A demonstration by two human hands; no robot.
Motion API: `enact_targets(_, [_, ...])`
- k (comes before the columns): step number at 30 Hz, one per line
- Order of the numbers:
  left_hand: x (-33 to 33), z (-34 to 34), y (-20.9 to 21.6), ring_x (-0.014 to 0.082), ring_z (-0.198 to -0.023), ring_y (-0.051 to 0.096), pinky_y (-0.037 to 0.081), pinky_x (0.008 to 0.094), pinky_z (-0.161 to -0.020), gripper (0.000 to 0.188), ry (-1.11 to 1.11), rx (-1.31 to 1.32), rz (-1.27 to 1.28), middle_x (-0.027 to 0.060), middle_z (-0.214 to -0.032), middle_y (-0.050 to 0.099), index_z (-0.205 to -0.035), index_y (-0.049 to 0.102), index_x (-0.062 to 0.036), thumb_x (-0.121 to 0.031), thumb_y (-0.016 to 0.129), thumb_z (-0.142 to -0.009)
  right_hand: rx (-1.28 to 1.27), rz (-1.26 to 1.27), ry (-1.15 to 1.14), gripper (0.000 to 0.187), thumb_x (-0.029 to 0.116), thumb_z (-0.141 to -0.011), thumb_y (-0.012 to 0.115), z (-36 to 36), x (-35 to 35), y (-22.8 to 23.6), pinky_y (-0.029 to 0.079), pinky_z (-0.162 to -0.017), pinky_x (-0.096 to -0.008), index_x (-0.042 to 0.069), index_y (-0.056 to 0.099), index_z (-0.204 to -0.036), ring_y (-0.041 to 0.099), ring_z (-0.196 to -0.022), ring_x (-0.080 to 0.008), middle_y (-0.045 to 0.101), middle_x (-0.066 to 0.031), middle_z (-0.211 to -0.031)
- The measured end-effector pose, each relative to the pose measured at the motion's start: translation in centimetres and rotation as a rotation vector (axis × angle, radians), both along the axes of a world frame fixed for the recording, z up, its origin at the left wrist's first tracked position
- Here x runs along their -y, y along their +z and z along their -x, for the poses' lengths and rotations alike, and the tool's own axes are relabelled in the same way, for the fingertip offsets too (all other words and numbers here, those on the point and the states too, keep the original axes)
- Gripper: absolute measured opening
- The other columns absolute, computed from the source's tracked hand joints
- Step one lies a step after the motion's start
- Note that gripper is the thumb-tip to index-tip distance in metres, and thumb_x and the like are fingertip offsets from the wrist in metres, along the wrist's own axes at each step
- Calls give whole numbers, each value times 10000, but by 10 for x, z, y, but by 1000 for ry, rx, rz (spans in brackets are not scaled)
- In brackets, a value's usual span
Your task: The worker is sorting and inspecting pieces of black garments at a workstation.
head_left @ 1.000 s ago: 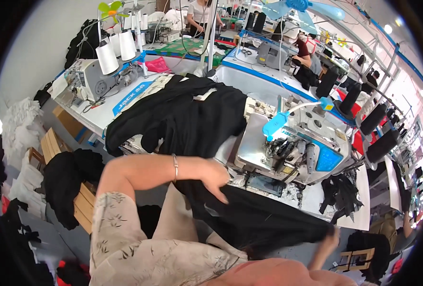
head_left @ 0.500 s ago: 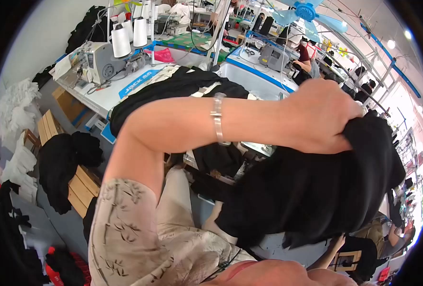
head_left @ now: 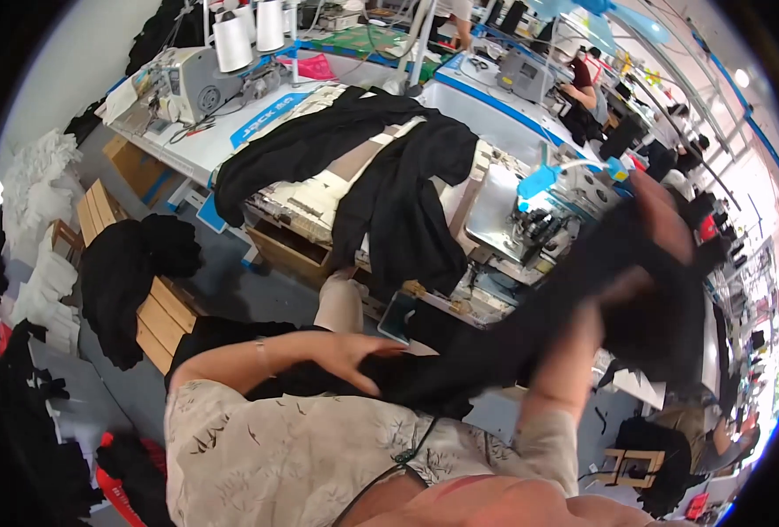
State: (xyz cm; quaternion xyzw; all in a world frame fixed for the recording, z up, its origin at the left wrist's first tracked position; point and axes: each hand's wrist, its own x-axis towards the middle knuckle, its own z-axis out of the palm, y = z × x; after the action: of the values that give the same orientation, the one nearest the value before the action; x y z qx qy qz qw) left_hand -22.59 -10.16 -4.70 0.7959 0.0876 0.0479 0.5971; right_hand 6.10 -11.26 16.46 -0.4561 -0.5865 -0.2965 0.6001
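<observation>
My left hand (head_left: 352,356) is in front of my waist, thumb and fingers apart, next to a black cloth (head_left: 486,356) that runs across my lap. My right hand (head_left: 620,288) is raised at the right and blurred, with the same cloth bunched around it; its fingers are hard to make out. A blurred patch of skin shows above it beside the cloth, and I cannot tell whose it is. Ahead, black fabric pieces (head_left: 398,206) are draped over the sewing table, left of a sewing machine (head_left: 548,224) with a blue lamp.
At the left stands a wooden bench (head_left: 165,325) with a black cloth heap (head_left: 117,290) on it. Another sewing machine (head_left: 187,83) stands at the back left, near white thread cones (head_left: 231,44). Co-workers sit at the far right. A wooden stool (head_left: 635,465) is at the lower right.
My left hand has let go of the black cloth and drawn back from the right to my waist. My right arm has come up into view with the cloth, and the draped table is uncovered.
</observation>
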Motion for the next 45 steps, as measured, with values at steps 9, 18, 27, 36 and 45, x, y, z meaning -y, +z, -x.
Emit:
enact_targets(9, [-76,41,8,273,-688,639,494,394,-639,309,90,-457,-507,128,-678,647,-755,675,-36,-344,647,-751,579,876,372,429,196,-836,592,58,-124,-219,336,-1006,-424,22,488,-1214,435,-1179,-351,484,-182,-1242])
enact_targets(18, [-292,-68,-2,353,-901,584,453,399,-816,436,1002,-9,-734,187,-976,626,-1058,602,4,-308,649,-758,459,850,375,331,108,-809,600,61,-130,-219,381,-962,-409,23,560,-1125,480,-1130,-340,535,-162,-1173])
enact_targets(27, [-278,-66,0,341,-718,524,436,351,-638,75,1143,601,-943,174,-764,502,-859,556,14,-25,586,-802,42,645,146,492,43,-776,624,57,-140,-220,355,-991,-424,-4,443,-1231,392,-1207,-405,501,-181,-1204])
enact_targets(36, [-202,-124,135,276,-598,556,447,331,-511,184,495,958,-1109,100,-718,550,-930,599,-15,-39,657,-757,-786,769,883,101,1,-853,541,37,-13,-183,340,-545,-176,22,523,-950,441,-610,-23,514,37,-752])
enact_targets(45, [-166,-209,61,249,-910,530,418,351,-797,363,466,510,-1159,79,-939,548,-1086,544,-70,-152,674,-756,-1184,861,567,239,116,-904,555,20,19,-254,455,-784,-244,-41,572,-1084,555,-861,-79,648,-33,-944])
